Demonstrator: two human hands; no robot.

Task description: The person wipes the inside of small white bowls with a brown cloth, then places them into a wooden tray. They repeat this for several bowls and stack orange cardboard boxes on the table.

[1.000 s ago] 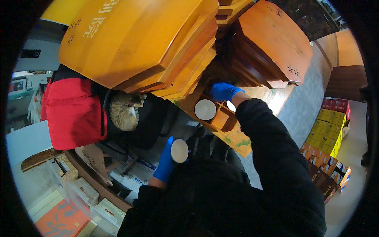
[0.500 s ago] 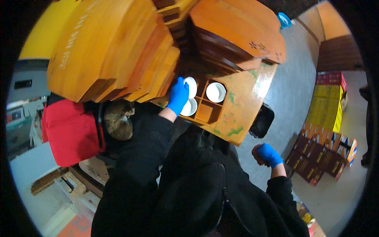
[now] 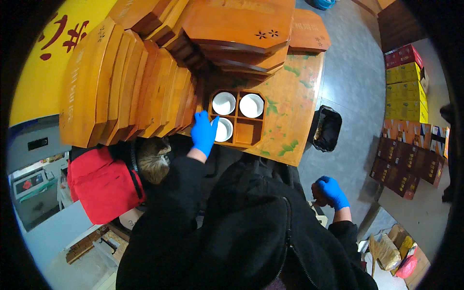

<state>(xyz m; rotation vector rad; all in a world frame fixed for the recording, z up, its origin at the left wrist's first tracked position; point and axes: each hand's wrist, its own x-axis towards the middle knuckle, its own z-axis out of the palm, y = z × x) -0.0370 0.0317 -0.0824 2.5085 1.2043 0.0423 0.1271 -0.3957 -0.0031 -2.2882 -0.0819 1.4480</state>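
A wooden tray with four compartments (image 3: 249, 136) lies on the wooden table. White round bowls fill three of them: a far-left bowl (image 3: 224, 103), a far-right bowl (image 3: 252, 105) and a near-left bowl (image 3: 223, 129). The near-right compartment holds no bowl. My left hand (image 3: 203, 134), in a blue glove, is at the tray's left edge beside the near-left bowl. Its thumb and fingers are apart, the thumb by the bowl's rim. Away from the table at the right, my blue-gloved right hand (image 3: 332, 193) is closed round a reddish-brown thing (image 3: 320, 194), whose kind I cannot make out.
Stacked wooden boxes (image 3: 92, 92) crowd the left, and more wooden boxes (image 3: 237, 24) stand behind the tray. A cat (image 3: 153, 162) lies beside a red bag (image 3: 104, 186). A black bin (image 3: 327, 129) stands right of the table. Cartons (image 3: 406, 96) line the right side.
My left hand has come off the far-left bowl toward the near-left bowl and tray edge. The view has shifted. My right hand still holds the reddish-brown thing.
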